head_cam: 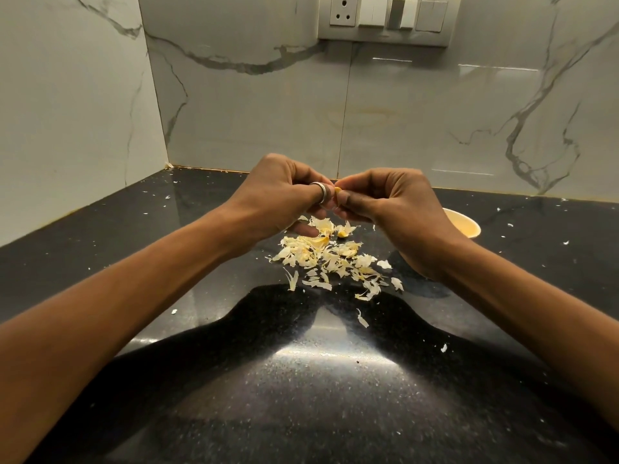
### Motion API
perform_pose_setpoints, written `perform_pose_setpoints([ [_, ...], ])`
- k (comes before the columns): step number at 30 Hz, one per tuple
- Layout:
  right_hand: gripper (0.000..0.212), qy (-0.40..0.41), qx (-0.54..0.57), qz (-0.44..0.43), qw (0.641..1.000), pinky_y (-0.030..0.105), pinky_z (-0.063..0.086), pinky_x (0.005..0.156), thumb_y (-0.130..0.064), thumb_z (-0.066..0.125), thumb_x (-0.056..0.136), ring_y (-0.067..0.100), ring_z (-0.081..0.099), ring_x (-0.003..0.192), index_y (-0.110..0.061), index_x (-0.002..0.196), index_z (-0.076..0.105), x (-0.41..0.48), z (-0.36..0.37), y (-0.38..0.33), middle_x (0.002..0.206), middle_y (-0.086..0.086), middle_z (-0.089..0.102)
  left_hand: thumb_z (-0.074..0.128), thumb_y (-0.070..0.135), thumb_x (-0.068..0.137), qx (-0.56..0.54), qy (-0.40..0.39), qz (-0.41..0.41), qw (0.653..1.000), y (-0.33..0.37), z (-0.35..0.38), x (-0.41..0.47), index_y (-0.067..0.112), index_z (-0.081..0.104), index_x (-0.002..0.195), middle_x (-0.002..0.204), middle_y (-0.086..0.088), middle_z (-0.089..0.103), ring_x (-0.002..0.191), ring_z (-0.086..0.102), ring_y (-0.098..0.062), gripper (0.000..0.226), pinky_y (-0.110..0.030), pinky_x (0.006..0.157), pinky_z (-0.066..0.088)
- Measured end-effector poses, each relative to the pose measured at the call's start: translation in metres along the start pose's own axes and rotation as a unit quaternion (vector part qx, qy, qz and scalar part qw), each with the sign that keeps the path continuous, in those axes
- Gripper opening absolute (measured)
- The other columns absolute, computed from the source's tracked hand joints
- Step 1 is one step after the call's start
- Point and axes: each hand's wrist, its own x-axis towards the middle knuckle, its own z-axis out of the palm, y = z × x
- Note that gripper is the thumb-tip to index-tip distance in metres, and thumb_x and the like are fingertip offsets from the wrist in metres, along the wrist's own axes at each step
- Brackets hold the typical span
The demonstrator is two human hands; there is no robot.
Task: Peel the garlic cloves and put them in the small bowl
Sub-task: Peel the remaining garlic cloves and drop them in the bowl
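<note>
**Both hands pinch one garlic clove above the pile of skins**

At the centre of the frame the left hand [284, 192] and the right hand [392, 202] meet fingertip to fingertip, raised above the black countertop [301, 380]. Both have their fingers curled inward. Between them they pinch a small yellowish garlic clove [338, 190], of which only a sliver shows between the thumbs. The left hand wears a silver ring [320, 190] on a finger just beside the clove.

Directly below the hands, slightly lower than the centre of the frame, a loose pile of pale garlic skins [331, 259] lies spread on the countertop. A small yellow piece [342, 233] sits at the upper edge of the pile; I cannot tell whether it is a clove or skin. Smaller flakes are scattered around the countertop.

The small bowl [464, 222], pale yellow, stands on the countertop right of centre, just beyond the right hand, whose wrist hides its left part. What lies in it cannot be seen.

Behind, a white marble-patterned wall [251, 112] fills the upper half, with a switch panel [385, 18] at the upper right.
</note>
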Motion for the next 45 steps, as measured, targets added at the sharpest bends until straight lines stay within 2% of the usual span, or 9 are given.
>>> perform_pose_setpoints([
  [8,0.012,-0.008,-0.012,-0.001,1.000,0.029,0.062,0.078,0.004,0.068,0.088,0.028,0.074,0.091,-0.001,0.099,0.070,0.0011,-0.0020,-0.0007,0.097,0.016,0.075,0.063,0.012,0.096,-0.011,-0.017,-0.011,1.000,0.0026,-0.0008,-0.0021,0.004,0.071,0.101,0.085,-0.008,0.073,0.073,0.069,-0.011,0.013,-0.026,0.056,0.059],
  [18,0.011,-0.026,-0.053,-0.023,0.998,0.026,0.061,0.075,0.005,0.067,0.089,0.028,0.074,0.086,0.003,0.098,0.072,-0.0008,-0.0036,-0.0011,0.094,0.018,0.075,0.063,0.009,0.097,0.007,-0.033,-0.031,0.999,0.0026,-0.0018,-0.0009,0.001,0.072,0.100,0.085,-0.011,0.071,0.071,0.069,-0.011,0.012,-0.026,0.059,0.060],
  [29,0.012,-0.032,-0.049,-0.015,0.998,0.025,0.060,0.075,0.008,0.066,0.088,0.026,0.074,0.085,-0.001,0.093,0.072,-0.0020,0.0002,0.0010,0.093,0.017,0.075,0.060,0.004,0.096,-0.002,-0.032,-0.046,0.998,0.0009,-0.0010,-0.0003,-0.004,0.071,0.097,0.080,-0.011,0.069,0.065,0.066,-0.009,0.014,-0.025,0.058,0.060],
  [33,0.017,-0.032,-0.032,-0.012,0.999,0.028,0.061,0.077,0.011,0.065,0.088,0.028,0.074,0.086,-0.004,0.091,0.072,-0.0035,0.0016,-0.0012,0.092,0.017,0.075,0.058,0.005,0.097,-0.011,-0.027,-0.055,0.998,0.0006,0.0008,-0.0008,-0.004,0.071,0.096,0.082,-0.014,0.068,0.064,0.065,-0.009,0.016,-0.024,0.057,0.059],
  [37,0.013,-0.027,0.006,0.015,1.000,0.023,0.059,0.073,0.010,0.062,0.090,0.017,0.074,0.081,0.003,0.099,0.069,-0.0038,0.0023,-0.0044,0.095,0.017,0.074,0.057,0.007,0.098,-0.056,-0.017,-0.076,0.995,0.0031,0.0000,-0.0010,-0.008,0.069,0.101,0.084,-0.014,0.068,0.062,0.063,-0.008,0.020,-0.023,0.055,0.059],
  [40,0.015,-0.024,0.065,0.050,0.996,0.021,0.058,0.073,0.009,0.063,0.090,0.015,0.073,0.080,0.005,0.103,0.067,-0.0032,0.0026,-0.0039,0.100,0.021,0.072,0.057,0.008,0.097,-0.099,-0.009,-0.107,0.989,0.0059,0.0012,-0.0007,-0.008,0.069,0.100,0.078,-0.010,0.067,0.060,0.062,-0.008,0.020,-0.022,0.053,0.058],
  [45,0.019,-0.026,0.179,0.099,0.979,0.022,0.059,0.072,0.010,0.062,0.088,0.017,0.073,0.078,0.002,0.104,0.068,-0.0019,0.0034,-0.0045,0.093,0.017,0.072,0.059,0.008,0.095,-0.157,0.002,-0.149,0.976,0.0067,0.0027,0.0007,-0.005,0.070,0.097,0.070,-0.005,0.066,0.058,0.061,-0.009,0.017,-0.022,0.051,0.057],
])
